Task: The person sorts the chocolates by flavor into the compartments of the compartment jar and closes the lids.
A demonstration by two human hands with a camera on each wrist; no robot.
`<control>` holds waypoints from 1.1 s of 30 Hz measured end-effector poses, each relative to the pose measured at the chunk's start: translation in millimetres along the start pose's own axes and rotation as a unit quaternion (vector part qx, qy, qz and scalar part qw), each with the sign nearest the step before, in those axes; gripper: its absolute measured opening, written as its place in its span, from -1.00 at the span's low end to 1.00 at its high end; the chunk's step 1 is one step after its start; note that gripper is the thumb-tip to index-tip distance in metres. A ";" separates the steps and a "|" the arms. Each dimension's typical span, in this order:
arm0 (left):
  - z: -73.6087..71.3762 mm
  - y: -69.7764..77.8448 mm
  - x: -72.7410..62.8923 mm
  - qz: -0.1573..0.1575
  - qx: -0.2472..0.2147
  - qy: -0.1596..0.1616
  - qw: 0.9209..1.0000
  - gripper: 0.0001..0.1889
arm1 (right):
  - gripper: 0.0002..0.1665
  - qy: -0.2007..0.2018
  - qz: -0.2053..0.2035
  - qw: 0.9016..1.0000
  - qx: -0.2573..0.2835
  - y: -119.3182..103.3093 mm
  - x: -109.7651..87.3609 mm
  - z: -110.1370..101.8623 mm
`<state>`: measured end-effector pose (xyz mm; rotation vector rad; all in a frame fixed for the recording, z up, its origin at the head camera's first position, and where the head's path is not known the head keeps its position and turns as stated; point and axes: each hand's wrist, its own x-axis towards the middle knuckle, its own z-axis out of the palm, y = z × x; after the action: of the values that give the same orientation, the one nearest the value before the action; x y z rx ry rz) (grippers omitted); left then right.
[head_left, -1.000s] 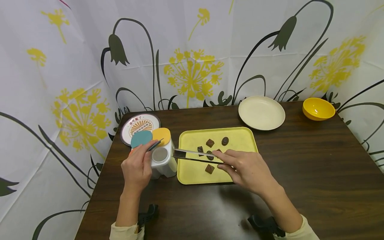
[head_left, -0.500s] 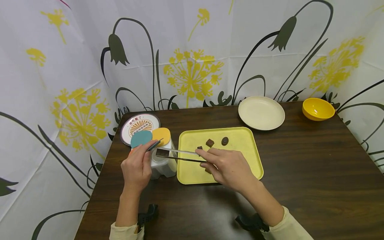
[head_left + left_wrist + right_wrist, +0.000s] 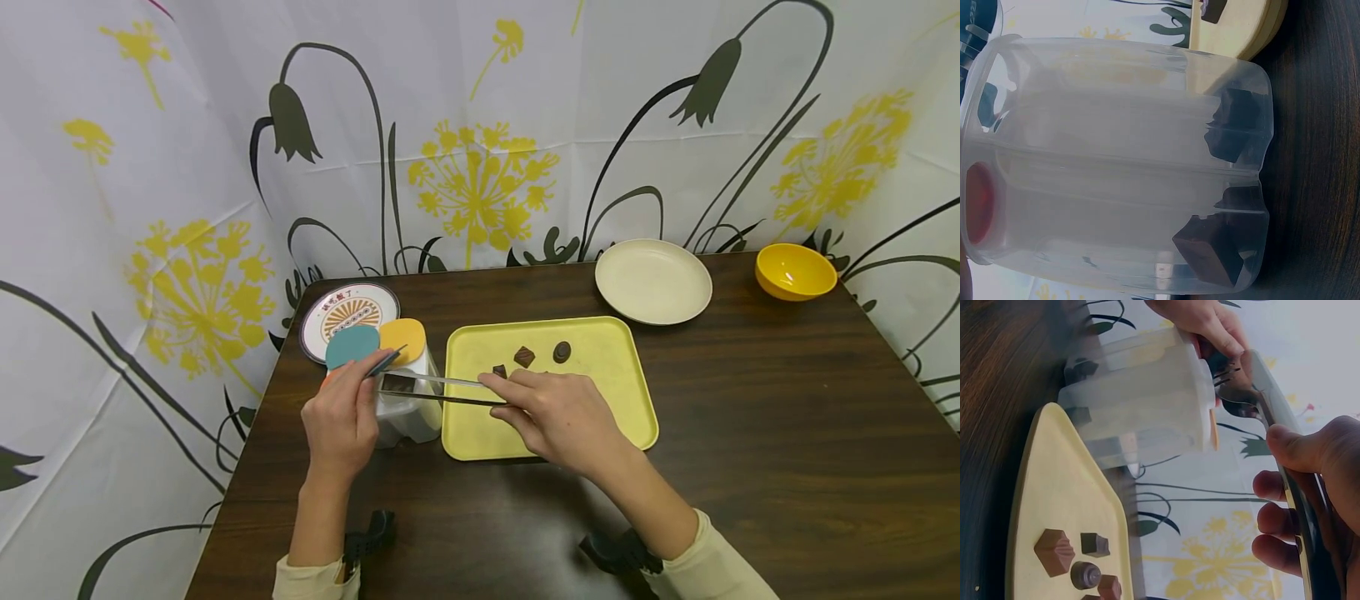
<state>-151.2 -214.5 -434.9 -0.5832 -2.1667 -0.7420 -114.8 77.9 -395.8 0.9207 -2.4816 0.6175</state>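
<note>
My left hand (image 3: 337, 425) pinches a raised dark blue-grey lid (image 3: 385, 362) of a white translucent storage box (image 3: 411, 421) with separate compartments. Chocolates (image 3: 1210, 250) lie at the bottom, seen through its wall in the left wrist view. My right hand (image 3: 558, 412) grips metal tongs (image 3: 456, 381), thumb on one arm and fingers on the other. Their spoon end (image 3: 1239, 403) and fork end (image 3: 1225, 374) are above the box opening, close to my left fingers. Whether anything sits between the ends, I cannot tell. A yellow tray (image 3: 607, 400) beneath my right hand bears several chocolates (image 3: 524, 357), some hidden.
Teal (image 3: 352, 343) and orange (image 3: 402, 340) lids cover other compartments. Behind the box is a patterned plate (image 3: 330, 315). A cream plate (image 3: 653, 282) and a yellow bowl (image 3: 796, 272) stand at the back right, before a flowered curtain (image 3: 480, 100).
My right hand has moved left with the tongs, bringing their ends from the box's right edge to over its opening. My left hand has stayed in place with the lid.
</note>
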 end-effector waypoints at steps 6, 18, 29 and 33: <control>-0.2 -0.3 -0.4 -0.003 0.002 -0.004 1.000 -0.63 | -0.58 -0.011 0.006 1.000 -0.001 -0.4 0.3 0.4; 0.2 0.3 0.2 0.001 0.000 0.001 1.000 -0.64 | -0.54 -0.017 0.006 1.000 -0.001 0.6 -1.2 0.0; 0.5 0.0 0.1 0.000 0.001 0.005 1.000 -0.65 | -0.37 -0.035 0.018 0.999 -0.019 4.6 -8.9 -4.6; 0.9 0.4 -0.1 0.001 0.001 0.008 1.000 -0.65 | -0.34 -0.039 0.032 0.999 -0.017 11.4 -14.3 -8.3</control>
<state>-151.3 -213.6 -435.3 -0.5768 -2.1511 -0.7395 -110.8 97.2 -399.5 0.8713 -2.5923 0.5669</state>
